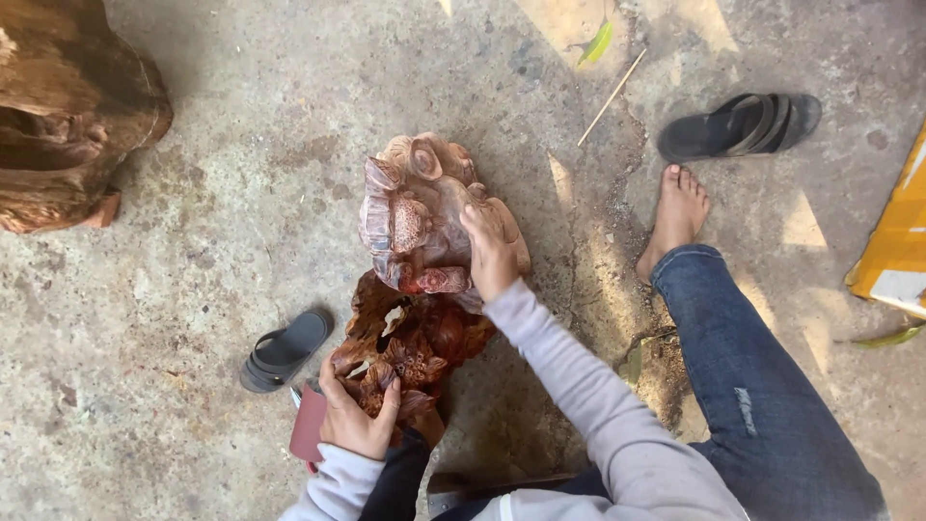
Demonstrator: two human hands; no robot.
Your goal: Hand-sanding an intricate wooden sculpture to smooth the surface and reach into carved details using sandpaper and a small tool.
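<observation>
A reddish-brown carved wooden sculpture (pixel 415 222) lies on the concrete floor in front of me, its knotted root-like base (pixel 410 342) toward me. My right hand (pixel 490 253) lies on the upper carved part, fingers curled over its surface. My left hand (pixel 355 417) grips the near lower edge of the base and also holds a folded piece of dark red sandpaper (pixel 309 425) against it. Both arms wear light grey sleeves.
A large rough wood stump (pixel 68 106) stands at the far left. One dark sandal (pixel 286 349) lies left of the carving, another (pixel 741 125) at upper right. My bare foot (pixel 675 217) and jeans leg (pixel 743 367) stretch right. A thin stick (pixel 612 96) and a yellow board (pixel 897 241) lie nearby.
</observation>
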